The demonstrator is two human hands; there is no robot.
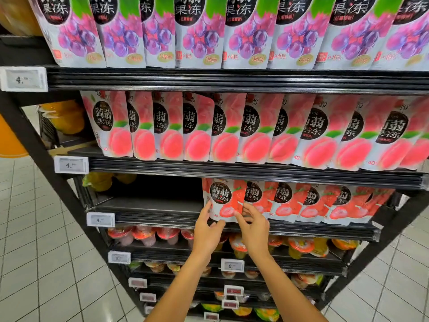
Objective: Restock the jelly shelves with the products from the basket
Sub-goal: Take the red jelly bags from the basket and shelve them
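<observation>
1. Left grip [205, 235] pinches the lower left corner of the red-and-white soft plastic jelly pouch with the strawberry print [224, 201], fingers up its left edge and thumb under the bottom seam.
2. Right grip [254, 231] is narrow and loosely spread. Its fingertips [237, 215] touch the pouch's lower right side, but I cannot tell whether they clamp it or only steady it.
3. I hold it low at both bottom corners, I think, so the floppy pouch does not fold and I can square its base on the black slatted shelf [151, 205].
4. The pouch sits at the front edge of that shelf, third from the top. It is the leftmost of the row of matching strawberry pouches [313, 203] and overlaps the next one.
5. Its long axis runs up and down, top seam uppermost and tucked under the shelf above. The printed face points out at me, like its neighbours.
6. Dark shelf board shows to its left, so I judge more pouches belong there. The basket is out of view.
7. Pink peach pouches [232, 129] fill the shelf above, with purple grape pouches [209, 31] above those.
</observation>
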